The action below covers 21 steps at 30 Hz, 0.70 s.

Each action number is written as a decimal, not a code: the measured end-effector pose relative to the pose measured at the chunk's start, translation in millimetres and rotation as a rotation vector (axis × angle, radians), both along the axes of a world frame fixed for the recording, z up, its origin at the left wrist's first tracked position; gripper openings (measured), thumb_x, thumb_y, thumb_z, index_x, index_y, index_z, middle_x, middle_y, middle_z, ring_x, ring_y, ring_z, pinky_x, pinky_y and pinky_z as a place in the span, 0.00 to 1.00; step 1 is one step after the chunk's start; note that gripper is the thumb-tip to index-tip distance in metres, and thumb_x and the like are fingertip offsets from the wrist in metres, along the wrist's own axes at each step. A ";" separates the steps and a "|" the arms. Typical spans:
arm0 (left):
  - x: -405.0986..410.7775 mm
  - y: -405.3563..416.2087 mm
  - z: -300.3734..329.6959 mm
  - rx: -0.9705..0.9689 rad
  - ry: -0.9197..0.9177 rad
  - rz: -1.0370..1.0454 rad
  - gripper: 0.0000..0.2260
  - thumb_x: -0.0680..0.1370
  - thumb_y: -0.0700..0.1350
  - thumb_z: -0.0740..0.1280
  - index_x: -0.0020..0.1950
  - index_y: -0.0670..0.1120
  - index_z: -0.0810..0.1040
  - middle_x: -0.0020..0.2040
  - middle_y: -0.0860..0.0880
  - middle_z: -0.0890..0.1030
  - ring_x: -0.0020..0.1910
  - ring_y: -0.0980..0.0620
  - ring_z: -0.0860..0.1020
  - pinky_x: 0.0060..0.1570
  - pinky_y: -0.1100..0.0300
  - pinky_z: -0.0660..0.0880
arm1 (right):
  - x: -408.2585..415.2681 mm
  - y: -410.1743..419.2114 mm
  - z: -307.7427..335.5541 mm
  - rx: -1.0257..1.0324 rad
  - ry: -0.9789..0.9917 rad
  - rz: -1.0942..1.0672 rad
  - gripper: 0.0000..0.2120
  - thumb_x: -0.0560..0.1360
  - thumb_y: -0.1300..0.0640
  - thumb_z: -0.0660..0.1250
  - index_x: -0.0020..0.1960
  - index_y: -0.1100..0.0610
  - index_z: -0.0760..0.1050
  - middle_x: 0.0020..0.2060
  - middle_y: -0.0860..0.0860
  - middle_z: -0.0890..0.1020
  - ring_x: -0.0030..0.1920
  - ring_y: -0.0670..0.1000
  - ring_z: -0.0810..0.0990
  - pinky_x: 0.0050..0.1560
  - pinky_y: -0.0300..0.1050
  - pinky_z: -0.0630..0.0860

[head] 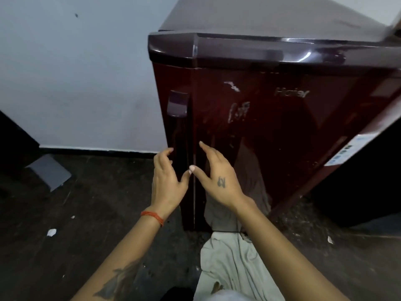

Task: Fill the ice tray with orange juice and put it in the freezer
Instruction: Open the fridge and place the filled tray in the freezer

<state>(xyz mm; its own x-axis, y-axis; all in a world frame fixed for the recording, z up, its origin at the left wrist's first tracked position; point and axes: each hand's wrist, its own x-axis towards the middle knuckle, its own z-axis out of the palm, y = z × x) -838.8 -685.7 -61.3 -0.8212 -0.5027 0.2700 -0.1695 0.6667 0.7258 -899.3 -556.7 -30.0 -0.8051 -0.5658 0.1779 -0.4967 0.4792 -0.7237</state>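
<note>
While both hands reach toward it, a dark maroon Haier refrigerator fills most of the view, standing on a dark floor against a pale blue-grey wall. Its single door is closed, glossy enough to mirror the person's light clothing, and its top cap is a darker rounded band. A recessed handle sits high on the door's left edge, and a pale label is stuck low on the right side of the door. The ice tray does not show anywhere in this view; nor does any orange juice.

Below the door, the person's light grey-green garment hangs down to the bottom of the frame. On the floor to the left lies a grey flat tile-like piece, with a small white scrap nearer the camera.

Both hands are empty. The left hand has its fingers curled loosely apart at the door's left edge, an orange thread band around its wrist and a tattoo on the forearm. The right hand is spread wide just in front of the door, fingers pointing up, a small tattoo on its back. Their thumbs nearly meet; whether either hand touches the door cannot be told.
</note>
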 end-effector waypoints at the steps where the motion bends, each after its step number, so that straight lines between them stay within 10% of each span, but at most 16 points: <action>1: -2.4 -6.6 0.3 0.025 0.000 -0.007 0.33 0.72 0.42 0.73 0.72 0.43 0.60 0.67 0.43 0.68 0.61 0.46 0.74 0.55 0.54 0.74 | -1.9 -12.8 1.2 -0.030 0.021 -0.020 0.32 0.76 0.45 0.61 0.75 0.53 0.54 0.72 0.52 0.65 0.72 0.50 0.62 0.66 0.39 0.60; 7: -15.4 -45.8 -7.3 0.159 -0.222 -0.265 0.14 0.72 0.44 0.70 0.52 0.57 0.69 0.48 0.56 0.77 0.50 0.52 0.80 0.38 0.69 0.72 | -3.2 -73.9 -2.3 -0.155 0.002 -0.189 0.29 0.75 0.48 0.64 0.70 0.57 0.58 0.57 0.57 0.77 0.56 0.55 0.78 0.54 0.45 0.75; 11: -17.0 -68.4 -11.3 0.225 -0.259 -0.455 0.20 0.73 0.46 0.70 0.63 0.52 0.70 0.56 0.51 0.79 0.49 0.55 0.81 0.49 0.51 0.80 | 1.5 -86.8 -9.4 -0.166 0.050 -0.365 0.23 0.75 0.49 0.65 0.64 0.59 0.62 0.44 0.58 0.79 0.44 0.55 0.80 0.40 0.45 0.74; 21: -27.0 -92.8 -9.6 0.150 -0.023 -0.378 0.29 0.75 0.45 0.70 0.73 0.47 0.62 0.69 0.46 0.66 0.63 0.49 0.73 0.57 0.50 0.76 | 14.5 -102.8 -3.5 -0.112 0.040 -0.581 0.23 0.74 0.52 0.67 0.63 0.62 0.64 0.46 0.59 0.81 0.43 0.55 0.80 0.44 0.50 0.77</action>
